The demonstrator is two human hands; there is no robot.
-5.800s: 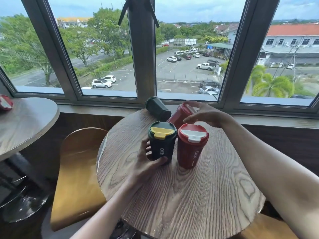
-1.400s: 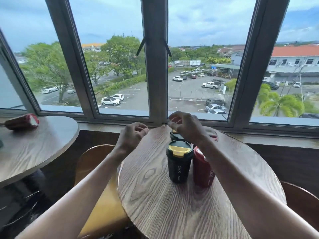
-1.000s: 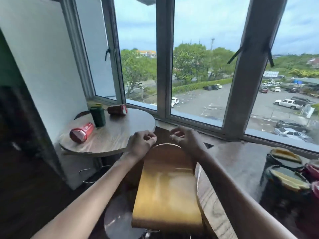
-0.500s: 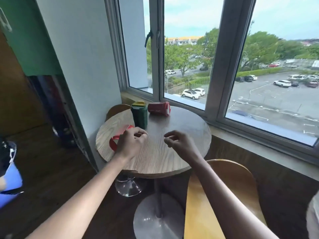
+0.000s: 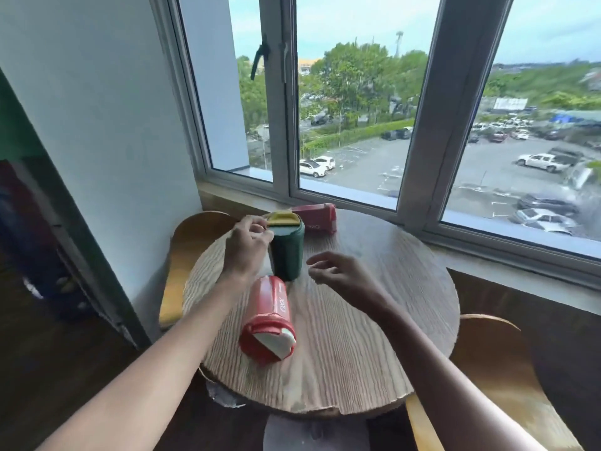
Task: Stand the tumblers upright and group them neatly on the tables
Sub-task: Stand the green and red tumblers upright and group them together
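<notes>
On a round wooden table (image 5: 374, 320) a dark green tumbler (image 5: 287, 252) with a yellow lid stands upright near the far left. A red tumbler (image 5: 268, 320) with a white lid lies on its side in front of it, lid toward me. A second red tumbler (image 5: 315, 216) lies on its side at the far edge by the window. My left hand (image 5: 247, 245) hovers with curled fingers at the green tumbler's upper left, touching or nearly touching its lid. My right hand (image 5: 338, 271) floats loosely open just right of the green tumbler, holding nothing.
Curved wooden chair backs stand at the table's left (image 5: 185, 255) and at the lower right (image 5: 497, 369). A window sill (image 5: 487, 255) and window frame run behind the table, a grey wall (image 5: 97, 125) on the left. The table's chrome base (image 5: 315, 434) shows below.
I turned from the first table, where tumblers stand grouped, and came up to this second table. Both hands now reach over it, the left one beside the green tumbler.
</notes>
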